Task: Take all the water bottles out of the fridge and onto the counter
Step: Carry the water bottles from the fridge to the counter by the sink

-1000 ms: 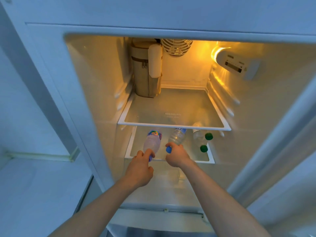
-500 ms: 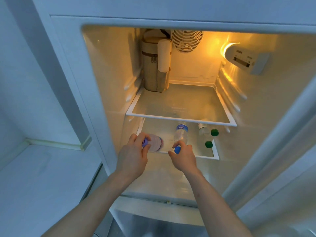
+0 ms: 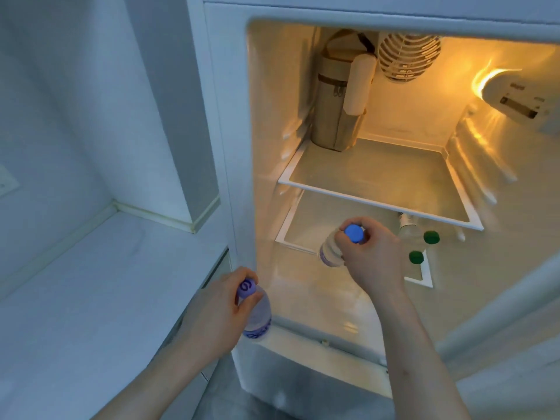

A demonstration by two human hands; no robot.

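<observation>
While both forearms enter from the bottom edge, cut off below the elbow, left hand (image 3: 222, 310) nearest, at the front left corner of the fridge (image 3: 221, 147), fingers curled round the neck of a purple-capped bottle (image 3: 256, 313). Bottle held by its top, body hanging below the hand, outside the fridge opening and above the edge of the white desk (image 3: 91, 298); label at its bottom blurred, not readable. Further in, right hand (image 3: 374, 253) inside the opening, fingers pinched round the neck of a blue-capped bottle (image 3: 331, 253). Lifted clear of the lower shelf (image 3: 291, 237), cap turned toward the camera, most of the body hidden behind the hand. Just right of this hand, two green-capped bottles (image 3: 421, 247) lying on the lower shelf, only the caps and a bit of clear body visible, the rest covered by the upper shelf (image 3: 363, 197) and by the hand. Behind, on the upper shelf at the back left, a beige zipped pouch (image 3: 336, 116) standing upright with a white part on its side, unclear what. At the back wall a round fan grille (image 3: 407, 57); on the right wall a glowing lamp housing (image 3: 515, 95), text on it too blurred to read.
</observation>
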